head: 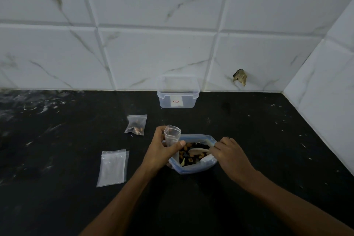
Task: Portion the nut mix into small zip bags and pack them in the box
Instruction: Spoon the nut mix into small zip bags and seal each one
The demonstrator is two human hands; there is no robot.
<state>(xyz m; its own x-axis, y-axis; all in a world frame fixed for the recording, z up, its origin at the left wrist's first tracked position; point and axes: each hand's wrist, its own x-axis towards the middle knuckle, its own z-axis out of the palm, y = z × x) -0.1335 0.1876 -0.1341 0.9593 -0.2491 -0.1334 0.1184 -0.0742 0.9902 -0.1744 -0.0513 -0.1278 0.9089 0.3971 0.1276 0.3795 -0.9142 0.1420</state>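
Note:
A large zip bag with a blue seal (pixel 207 161) lies open on the black counter, showing the nut mix (pixel 193 154). My left hand (pixel 162 149) grips a small empty zip bag (pixel 171 136) upright at the big bag's left rim, its mouth open. My right hand (pixel 232 154) reaches into the big bag from the right, fingers curled at the nuts; what they hold is hidden. A filled small bag (pixel 136 125) lies to the left. The clear plastic box (pixel 178 92) stands open against the wall.
A stack of empty small zip bags (pixel 113 167) lies flat at the left. The tiled wall runs along the back and turns forward on the right. A chipped hole (pixel 240 76) marks the wall right of the box.

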